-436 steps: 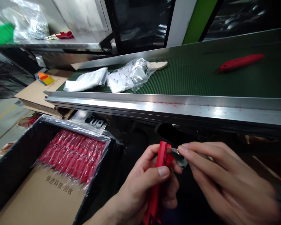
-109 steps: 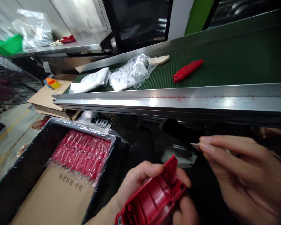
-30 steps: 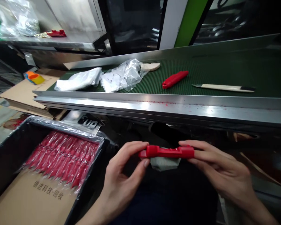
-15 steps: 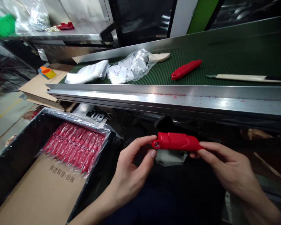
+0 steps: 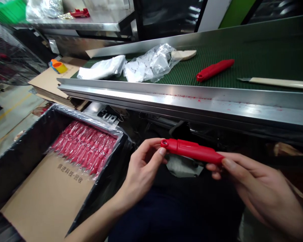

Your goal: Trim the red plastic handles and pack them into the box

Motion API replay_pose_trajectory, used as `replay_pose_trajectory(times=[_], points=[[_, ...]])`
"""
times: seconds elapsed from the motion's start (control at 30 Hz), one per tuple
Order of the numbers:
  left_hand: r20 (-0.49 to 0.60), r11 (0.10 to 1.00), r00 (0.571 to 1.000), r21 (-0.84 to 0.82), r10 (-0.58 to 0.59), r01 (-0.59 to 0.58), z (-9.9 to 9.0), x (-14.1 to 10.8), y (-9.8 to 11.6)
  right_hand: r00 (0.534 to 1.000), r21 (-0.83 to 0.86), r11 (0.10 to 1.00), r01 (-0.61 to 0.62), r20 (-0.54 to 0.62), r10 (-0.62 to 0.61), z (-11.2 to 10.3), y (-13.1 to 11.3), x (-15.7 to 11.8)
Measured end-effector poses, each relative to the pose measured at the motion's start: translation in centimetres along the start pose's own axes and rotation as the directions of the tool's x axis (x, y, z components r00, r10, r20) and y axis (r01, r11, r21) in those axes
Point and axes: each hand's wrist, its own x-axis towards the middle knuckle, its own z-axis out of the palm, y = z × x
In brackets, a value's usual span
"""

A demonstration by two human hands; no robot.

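Note:
A long red plastic part point(image 5: 193, 150), with a round hole at its left end, is held between both hands in front of my lap. My left hand point(image 5: 143, 164) pinches the holed end between thumb and fingers. At the narrower right end, my right hand point(image 5: 255, 183) grips the part with thumb and fingertips. A similar red part point(image 5: 215, 70) lies on the green ribbed conveyor belt point(image 5: 181, 72) beyond. To its right rests a knife with a pale handle point(image 5: 277, 81), its blade pointing left.
A metal rail point(image 5: 166, 95) with red specks edges the belt. Clear plastic bags point(image 5: 150, 64) and a pale curved piece point(image 5: 183, 54) lie on it. At left, a lined crate point(image 5: 84, 117) holds bagged red parts point(image 5: 84, 146) and cardboard point(image 5: 47, 198). Orange tape dispenser point(image 5: 59, 66) sits on stacked cardboard.
The red part has turned in my hands, its right end now lower and another side showing. The view has shifted, so the belt and crate appear somewhat higher, and the belt's items further right.

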Motion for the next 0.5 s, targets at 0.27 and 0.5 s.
replay_pose_trajectory(times=[0.27,0.5], points=[[-0.068,0.997,0.995,0.035,-0.07,0.072,-0.9,0.3,-1.0,0.997,-0.042,0.996,0.081,0.017,-0.08,1.8,-0.2,1.1],[0.019,0.723,0.89,0.576,0.455,-0.382,-2.0,0.1,-2.5,0.965,-0.265,0.928,0.262,0.092,-0.246,4.2,-2.5,2.0]])
